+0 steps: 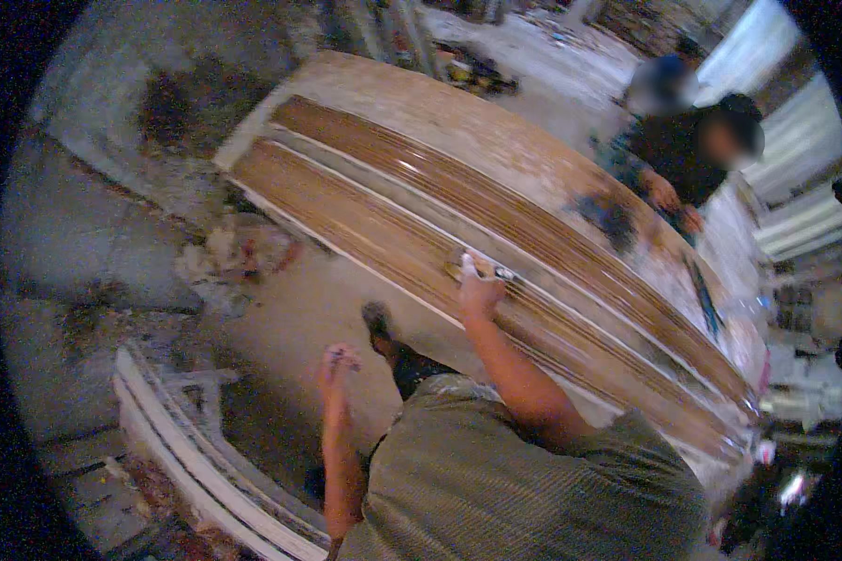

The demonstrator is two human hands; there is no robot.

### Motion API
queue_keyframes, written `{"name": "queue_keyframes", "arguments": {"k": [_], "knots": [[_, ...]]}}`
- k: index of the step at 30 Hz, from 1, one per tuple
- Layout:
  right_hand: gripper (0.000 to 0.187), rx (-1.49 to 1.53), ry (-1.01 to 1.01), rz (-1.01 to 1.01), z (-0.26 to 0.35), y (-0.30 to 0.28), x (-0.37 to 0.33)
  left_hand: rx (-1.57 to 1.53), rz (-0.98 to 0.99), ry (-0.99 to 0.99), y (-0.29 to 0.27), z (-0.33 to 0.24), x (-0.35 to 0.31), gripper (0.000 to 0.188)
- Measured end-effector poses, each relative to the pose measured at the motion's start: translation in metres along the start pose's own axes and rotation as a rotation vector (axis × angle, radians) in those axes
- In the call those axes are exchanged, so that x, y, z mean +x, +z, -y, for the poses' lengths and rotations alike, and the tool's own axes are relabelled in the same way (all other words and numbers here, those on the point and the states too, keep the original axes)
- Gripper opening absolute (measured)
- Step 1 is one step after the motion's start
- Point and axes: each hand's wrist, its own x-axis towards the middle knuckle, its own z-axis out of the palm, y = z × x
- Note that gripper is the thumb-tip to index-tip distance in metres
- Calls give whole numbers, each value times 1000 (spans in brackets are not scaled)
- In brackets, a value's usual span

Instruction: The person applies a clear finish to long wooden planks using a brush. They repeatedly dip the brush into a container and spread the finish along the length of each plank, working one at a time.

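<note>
My right hand (482,295) is closed on a small tool (456,263) with a brownish end; a pale, shiny part shows beside the fingers, and its exact kind is unclear. It is at the surface of the nearer long wooden panel (346,208), which is brown with dark lengthwise stripes. Alongside lies a second striped panel (421,171) with glossy highlights, a pale strip between the two. Both rest on a wide worktable (496,126). My left hand (341,359) is held away from the table, over the floor, with curled fingers; blur hides whatever they may hold.
Across the table two people (688,150) are close to its far edge, near a dark stain (604,215). A curved pale wooden piece (173,439) stands at the lower left. Debris (239,257) lies by the table's left end. My shoe (376,323) is on the dusty floor.
</note>
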Motion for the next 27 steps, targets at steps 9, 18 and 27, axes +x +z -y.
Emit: {"name": "queue_keyframes", "arguments": {"k": [9,18,27], "knots": [[46,-411,-694,229,-47,364,-8,-86,-70,-87,-118,-104,176,20],[54,-234,-357,445,-2,618,-69,-97,-21,-240,-147,-133,288,16],[50,-751,-1434,479,16,376,-40,-29,280,-240,-149,-154,435,15]]}}
